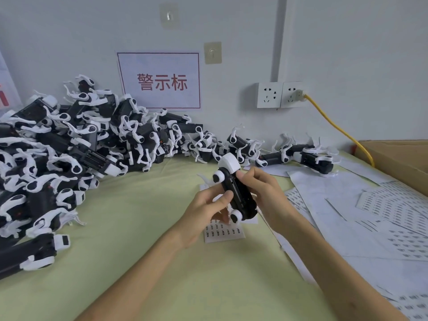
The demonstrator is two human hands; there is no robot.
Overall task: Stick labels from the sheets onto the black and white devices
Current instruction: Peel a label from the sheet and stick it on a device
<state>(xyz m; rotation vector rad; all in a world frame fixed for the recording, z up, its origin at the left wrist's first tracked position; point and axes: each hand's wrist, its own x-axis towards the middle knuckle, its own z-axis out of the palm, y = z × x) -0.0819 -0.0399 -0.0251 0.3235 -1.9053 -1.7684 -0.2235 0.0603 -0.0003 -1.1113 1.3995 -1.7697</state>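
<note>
device (238, 195) pinched by our left hand (206, 212) and right hand (266, 195); label sheet (222, 232) lies below the device; wall sign (159, 82) behind the device says 警示标.

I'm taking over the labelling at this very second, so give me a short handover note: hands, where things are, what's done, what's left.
Hands: left hand and right hand both grip one device, above the small label sheet on the green table.
Things: pile of devices at the left, row of devices by the wall, more label sheets at the right.
Done: cannot tell which devices carry labels.
Left: probably the held device, then the pile.
</note>
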